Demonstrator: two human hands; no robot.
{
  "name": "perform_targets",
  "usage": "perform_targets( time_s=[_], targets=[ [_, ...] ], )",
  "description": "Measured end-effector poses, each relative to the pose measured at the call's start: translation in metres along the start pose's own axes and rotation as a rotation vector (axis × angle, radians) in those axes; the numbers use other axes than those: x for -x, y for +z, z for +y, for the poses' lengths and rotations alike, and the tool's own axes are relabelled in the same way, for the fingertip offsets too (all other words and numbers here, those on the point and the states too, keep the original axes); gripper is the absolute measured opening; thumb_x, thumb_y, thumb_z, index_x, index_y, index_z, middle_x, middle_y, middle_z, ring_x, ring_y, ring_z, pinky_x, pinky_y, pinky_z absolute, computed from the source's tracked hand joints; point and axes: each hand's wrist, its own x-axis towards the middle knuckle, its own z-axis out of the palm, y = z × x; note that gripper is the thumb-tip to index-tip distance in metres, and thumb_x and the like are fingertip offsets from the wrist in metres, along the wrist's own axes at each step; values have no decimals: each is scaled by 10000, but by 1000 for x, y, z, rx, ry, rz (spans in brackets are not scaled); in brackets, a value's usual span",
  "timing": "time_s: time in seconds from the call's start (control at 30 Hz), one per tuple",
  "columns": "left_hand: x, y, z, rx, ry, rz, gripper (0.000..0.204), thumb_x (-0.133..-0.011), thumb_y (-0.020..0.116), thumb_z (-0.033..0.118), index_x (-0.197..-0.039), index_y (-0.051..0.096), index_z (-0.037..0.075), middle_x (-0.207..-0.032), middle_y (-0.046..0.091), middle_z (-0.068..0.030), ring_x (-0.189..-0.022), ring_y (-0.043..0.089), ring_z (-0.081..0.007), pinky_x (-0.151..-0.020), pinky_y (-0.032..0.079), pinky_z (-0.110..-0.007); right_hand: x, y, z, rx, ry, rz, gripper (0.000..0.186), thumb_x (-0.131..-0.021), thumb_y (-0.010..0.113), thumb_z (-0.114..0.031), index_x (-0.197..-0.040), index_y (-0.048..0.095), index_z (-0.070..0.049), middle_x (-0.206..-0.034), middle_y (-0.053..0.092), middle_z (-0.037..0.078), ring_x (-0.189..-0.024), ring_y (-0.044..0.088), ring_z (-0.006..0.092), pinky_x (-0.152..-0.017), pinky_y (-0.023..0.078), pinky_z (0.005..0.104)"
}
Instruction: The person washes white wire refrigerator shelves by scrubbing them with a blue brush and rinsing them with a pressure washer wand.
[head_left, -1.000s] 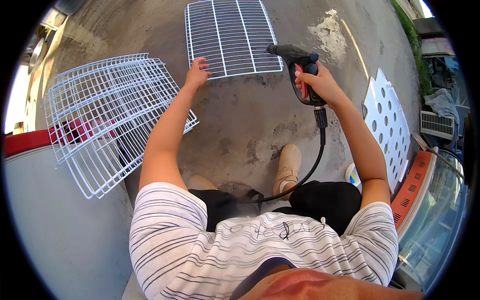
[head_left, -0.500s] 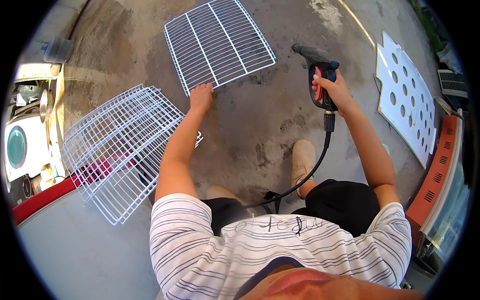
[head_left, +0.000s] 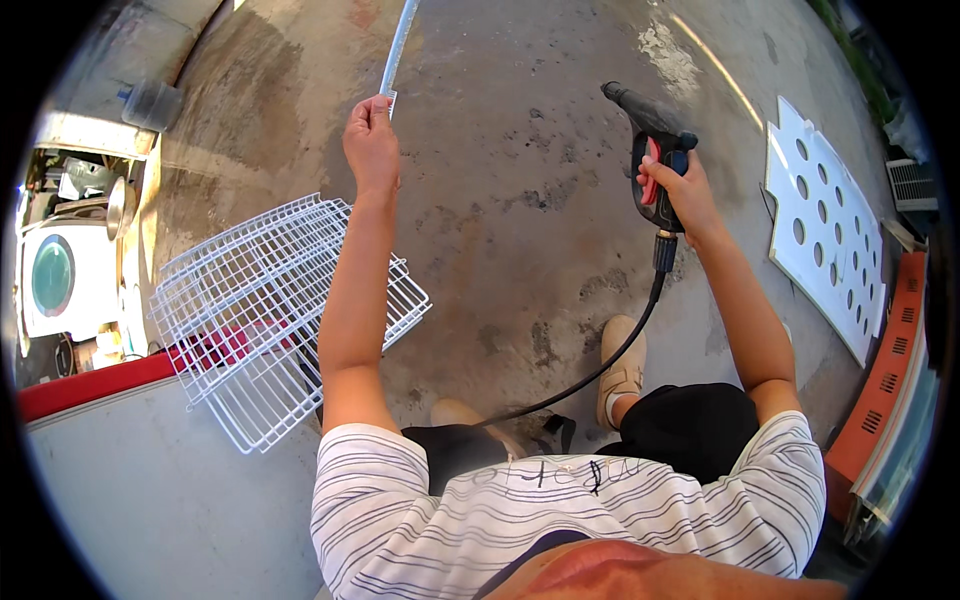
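Observation:
My left hand point(head_left: 373, 150) is closed on the near edge of a white wire rack point(head_left: 399, 48). The rack is turned edge-on, so only a narrow strip of it shows, reaching past the top of the picture. In my right hand point(head_left: 690, 196) is a black pressure-washer gun point(head_left: 657, 135) with a red trigger. Its nozzle points ahead and to the left, and a finger lies at the trigger. From the gun's lower end a black hose point(head_left: 640, 330) curves down between my legs. No spray can be made out.
More white wire racks point(head_left: 270, 270) lie overlapping at the left, partly on a grey surface with a red edge point(head_left: 95, 385). A white panel with round holes point(head_left: 820, 215) lies at the right, beside an orange slotted panel point(head_left: 885, 365). A clear plastic jug point(head_left: 152, 105) stands far left.
The rack in my left hand has turned from showing its full face to edge-on. That hand has risen farther from me. The gun stays in my right hand, much as before.

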Motion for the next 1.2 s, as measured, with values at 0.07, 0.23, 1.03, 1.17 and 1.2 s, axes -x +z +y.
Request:
perform_targets(
  time_s=[0.07, 0.23, 1.03, 1.17, 1.2],
  targets=[
    [-25, -11, -5, 341, -78, 12, 187, -996, 486, 201, -1061, 561, 42, -769, 534, -4, -575, 392, -65, -508, 338, -209, 3, 8, -6, -5, 7, -20, 365, -838, 690, -176, -1120, 491, -59, -900, 595, 45, -755, 616, 116, -629, 509, 267],
    [-30, -14, -57, 562, -420, 284, 103, -996, 402, 135, -1088, 414, 90, -756, 461, -15, -577, 427, -96, -501, 392, -269, 15, 25, -16, 76, -11, -46, 366, -838, 692, -171, -1126, 507, -43, -890, 600, 45, -744, 607, 113, -641, 494, 267],
    [95, 54, -183, 812, -1274, 30, 506, -1014, 217, 463, -1346, 345, 102, -1398, 421, -122, -1353, 344, -303, -1117, 242, -469, 21, 87, 0, 285, 246, -286, 294, -845, 647, -126, -1059, 496, 8, -858, 617, 83, -728, 615, 126, -587, 505, 265],
    [96, 55, -187, 844, -1283, 85, 534, -1002, 229, 493, -1340, 348, 96, -1429, 399, -135, -1363, 328, -312, -1131, 193, -473, 25, 71, -17, 225, 358, -366, 262, -888, 644, -186, -1022, 508, -6, -839, 635, 88, -713, 635, 142, -621, 533, 281],
    [95, 55, -192, 857, -1289, 107, 524, -996, 244, 508, -1287, 384, 96, -1416, 415, -140, -1359, 332, -318, -1128, 190, -477, 29, 73, -17, 214, 365, -352, 259, -889, 642, -189, -1017, 509, -7, -838, 636, 90, -711, 636, 145, -624, 536, 284]
  ],
)
